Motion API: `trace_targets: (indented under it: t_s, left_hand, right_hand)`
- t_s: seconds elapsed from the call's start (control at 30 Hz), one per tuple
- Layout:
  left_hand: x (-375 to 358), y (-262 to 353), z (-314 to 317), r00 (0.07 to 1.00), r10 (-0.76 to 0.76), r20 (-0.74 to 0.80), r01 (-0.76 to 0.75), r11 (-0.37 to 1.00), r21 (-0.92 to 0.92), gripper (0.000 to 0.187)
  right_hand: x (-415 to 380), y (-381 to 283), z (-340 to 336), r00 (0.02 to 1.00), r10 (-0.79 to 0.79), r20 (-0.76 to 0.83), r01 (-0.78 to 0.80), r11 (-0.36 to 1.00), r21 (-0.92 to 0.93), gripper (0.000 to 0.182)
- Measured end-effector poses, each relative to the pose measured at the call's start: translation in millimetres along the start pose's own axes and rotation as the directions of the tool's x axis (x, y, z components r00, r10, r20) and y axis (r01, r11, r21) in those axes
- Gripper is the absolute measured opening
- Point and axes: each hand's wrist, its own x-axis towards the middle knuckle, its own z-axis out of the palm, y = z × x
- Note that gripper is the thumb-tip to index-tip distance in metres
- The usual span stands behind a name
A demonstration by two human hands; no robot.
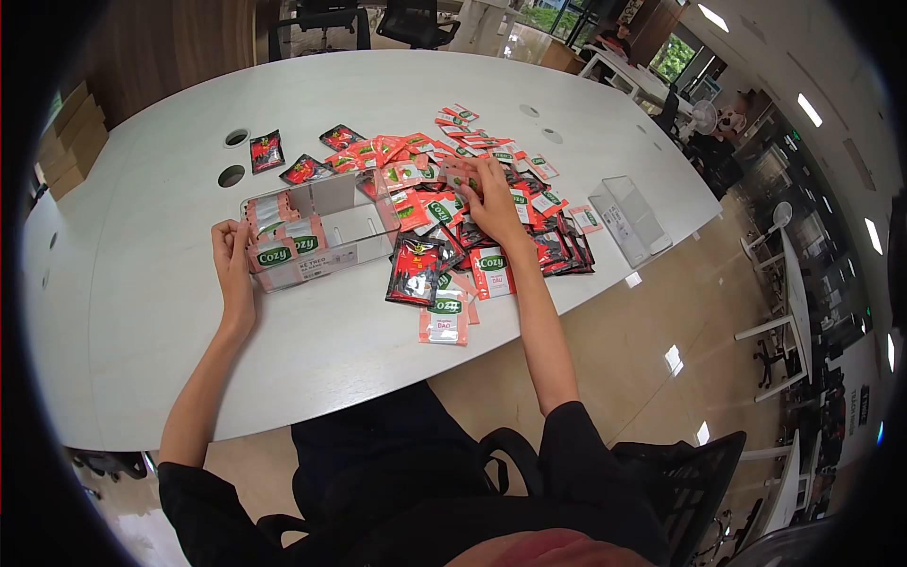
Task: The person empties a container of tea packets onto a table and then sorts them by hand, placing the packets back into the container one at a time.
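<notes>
My left hand (232, 248) grips the left end of a clear plastic box (335, 263) with a printed label on its front. Several pink-and-white Cozy tea sachets (274, 255) stand in the box's left part; its right part shows a bare bottom. My right hand (488, 200) is over the heap of sachets to the right of the box, fingers bent round a pinkish sachet (456, 177), partly hidden by them. Red-and-black sachets (416, 269) and more Cozy sachets (444, 317) lie mixed in the heap near the table's front edge.
A second clear plastic box (628, 222) stands right of the heap, by the table edge. Loose red-and-black sachets (266, 151) lie at the back left, near round holes (231, 176) in the white table (142, 312). Cardboard boxes (74, 142) are stacked beyond the left edge.
</notes>
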Motion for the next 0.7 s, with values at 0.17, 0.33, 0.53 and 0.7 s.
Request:
trace_targets:
  t_s: [0.17,0.33,0.53,0.7]
  left_hand:
    - [-0.5,1.6,1.3,1.000,-0.003,-0.003,0.003,1.000,-0.001,0.020]
    - [0.2,-0.4,-0.4,1.000,0.001,0.009,-0.001,1.000,-0.014,0.020]
    - [0.1,-0.1,0.8,1.000,0.000,-0.004,0.000,1.000,-0.004,0.019]
    - [-1.4,3.5,1.9,1.000,0.008,0.000,-0.008,1.000,-0.018,0.019]
  right_hand:
    - [0.1,1.2,1.2,0.998,-0.052,-0.028,0.051,0.998,-0.030,0.042]
    - [-0.1,1.0,1.0,0.998,-0.060,-0.030,0.059,0.998,-0.035,0.043]
    - [0.1,1.1,0.6,0.998,-0.053,-0.020,0.052,0.998,-0.043,0.044]
    - [0.1,-1.5,-0.3,0.998,-0.055,-0.018,0.054,0.998,-0.035,0.045]
